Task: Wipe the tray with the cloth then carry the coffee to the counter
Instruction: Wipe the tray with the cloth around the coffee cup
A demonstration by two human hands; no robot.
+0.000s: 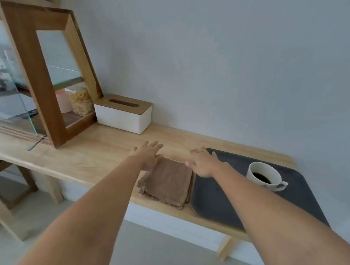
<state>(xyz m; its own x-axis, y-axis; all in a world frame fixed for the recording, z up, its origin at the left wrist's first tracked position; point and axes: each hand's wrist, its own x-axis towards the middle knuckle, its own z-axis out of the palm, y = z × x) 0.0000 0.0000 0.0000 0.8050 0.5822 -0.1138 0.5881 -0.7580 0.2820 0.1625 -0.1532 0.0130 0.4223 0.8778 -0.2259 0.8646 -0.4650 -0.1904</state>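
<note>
Single head-worn view, wide-angle, looking forward and down from standing height along both bare forearms. Horizon rolled: the table [108, 147] slopes down to the right. Faces a grey wall [240, 64] at close range. Floor [158, 254] visible beneath. No second view.

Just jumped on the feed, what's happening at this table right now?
A person reaches both bare arms over a wooden table. The left hand and right hand are spread open at the far end of a folded brown cloth; neither holds it. Beside the cloth lies a dark tray with a cup of coffee on it. Wiping looks not yet begun.
</note>
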